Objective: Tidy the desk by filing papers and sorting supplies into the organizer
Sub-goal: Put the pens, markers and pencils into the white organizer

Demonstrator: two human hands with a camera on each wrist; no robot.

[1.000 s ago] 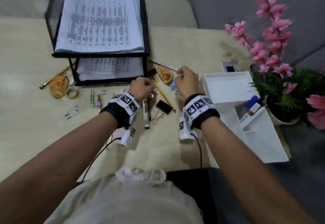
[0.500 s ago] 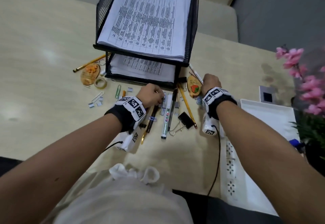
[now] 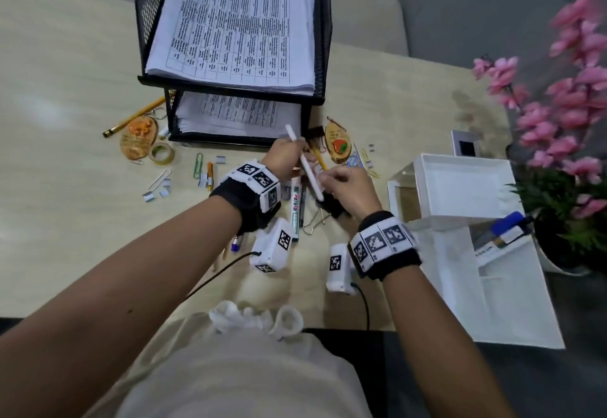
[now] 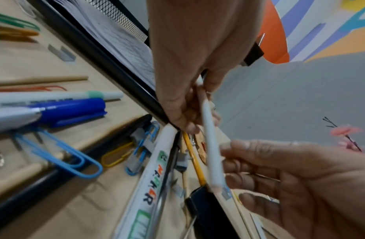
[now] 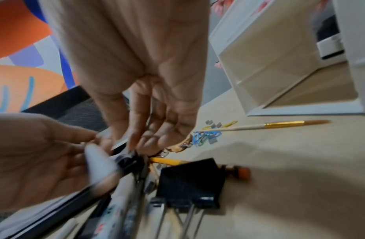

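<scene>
Both hands meet over the bench point(image 3: 82, 66), just in front of the black mesh paper tray point(image 3: 323, 40): the left hand point(image 3: 285, 158) pinches the upper part of a slim white pen point(image 3: 303, 163) while the right hand point(image 3: 348, 187) grips its lower end. With two loose grips on one thin barrel, I reckon it could slip into the clutter of markers and clips below, well short of the white organizer point(image 3: 460, 194). Motion blur smears the pen, and its tip hides behind the right fingers point(image 4: 259, 163).

A beige desk point(image 3: 65, 66) is carrying a black mesh paper tray point(image 3: 320, 40); pens, clips and tape are lying scattered before it.
</scene>
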